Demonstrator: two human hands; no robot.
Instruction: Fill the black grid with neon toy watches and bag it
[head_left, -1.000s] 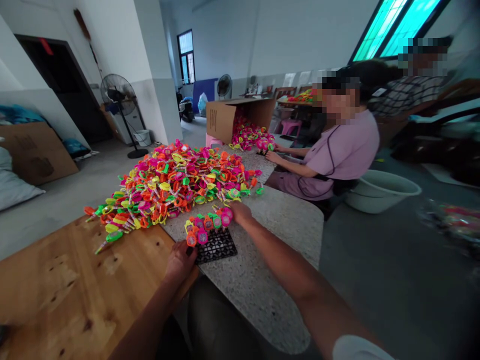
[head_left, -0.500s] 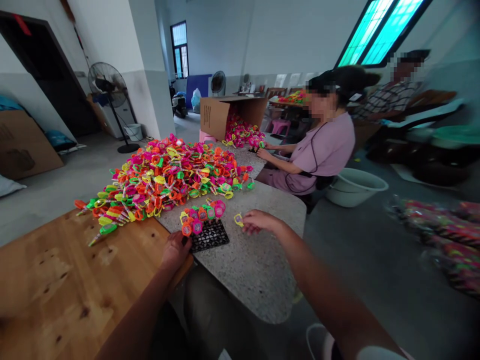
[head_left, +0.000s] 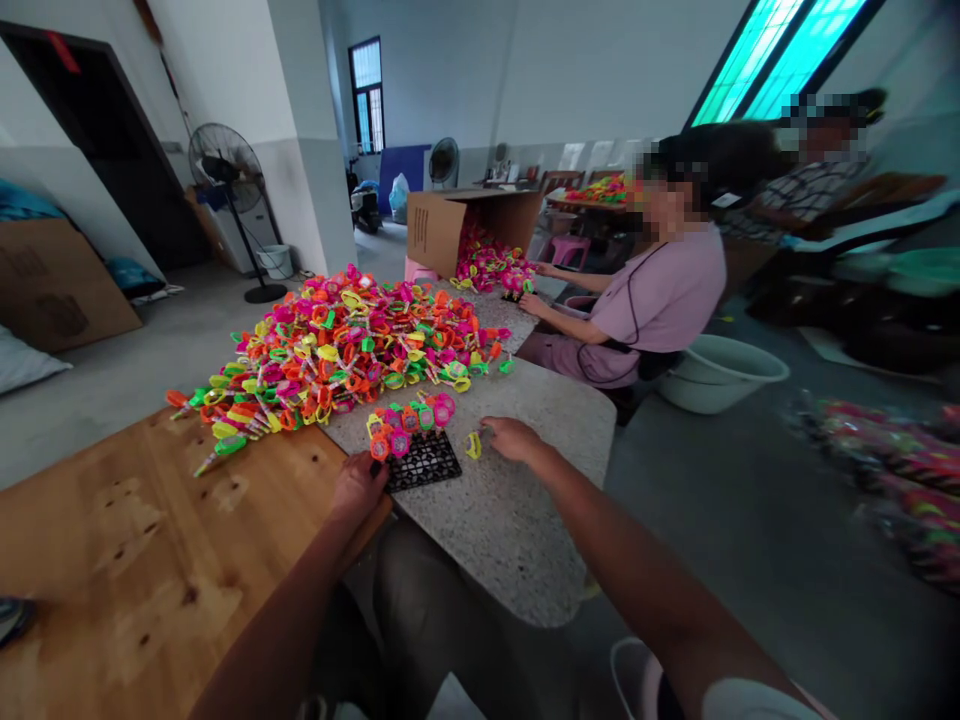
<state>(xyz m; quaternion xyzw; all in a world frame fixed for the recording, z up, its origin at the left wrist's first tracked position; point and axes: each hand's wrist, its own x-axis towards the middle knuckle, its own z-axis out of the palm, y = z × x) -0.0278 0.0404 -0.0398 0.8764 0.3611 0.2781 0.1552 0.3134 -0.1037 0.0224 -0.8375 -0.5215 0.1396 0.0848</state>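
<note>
My left hand (head_left: 361, 484) is closed on the left edge of a black grid tray (head_left: 426, 464). Several bright toy watches (head_left: 401, 420) in orange, pink, green and yellow stand in rows at the tray's far and left side. Right of the tray, a yellow toy watch (head_left: 472, 445) is at the fingertips of my right hand (head_left: 511, 438); its fingers are bent together, and a thin part of the watch seems to be between them. Behind the tray lies a large heap of coloured toy watches (head_left: 352, 345).
A speckled stone table (head_left: 525, 520) adjoins a wooden table (head_left: 97, 530). Across from me on the right sits a person in a pink shirt (head_left: 675, 290), hands at another tray beside a tipped cardboard box (head_left: 436, 232). A pale tub (head_left: 720, 375) stands on the floor.
The yellow watch has turned and hangs more upright at my right fingertips. The view has shifted slightly, and my left hand stays at the tray.
</note>
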